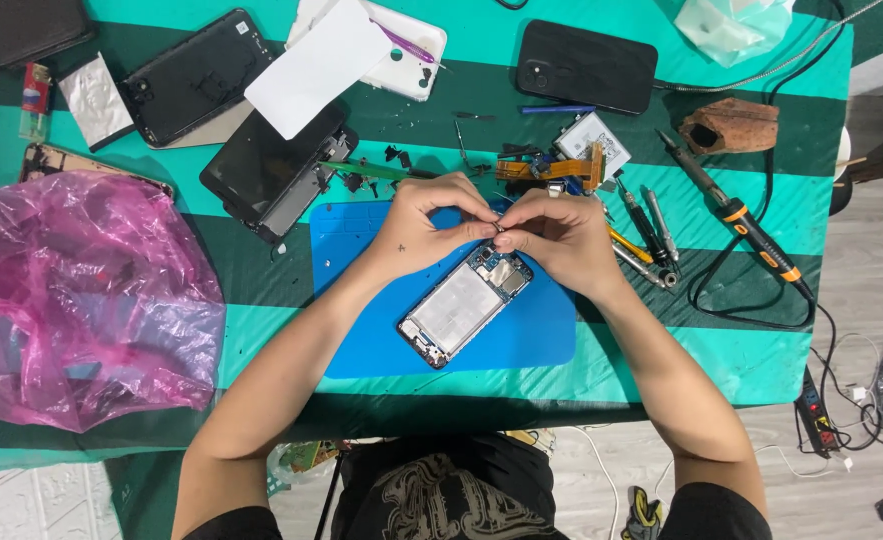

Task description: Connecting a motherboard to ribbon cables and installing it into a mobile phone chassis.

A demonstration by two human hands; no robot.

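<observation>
Both hands meet above the top end of an opened phone that lies tilted on a blue mat. The left hand and the right hand pinch a tiny part between their fingertips. The mat sits on a table with a green striped cloth. A pink plastic bag lies far left. A soldering iron rests to the right, beside screwdrivers. A black phone lies at the far edge.
</observation>
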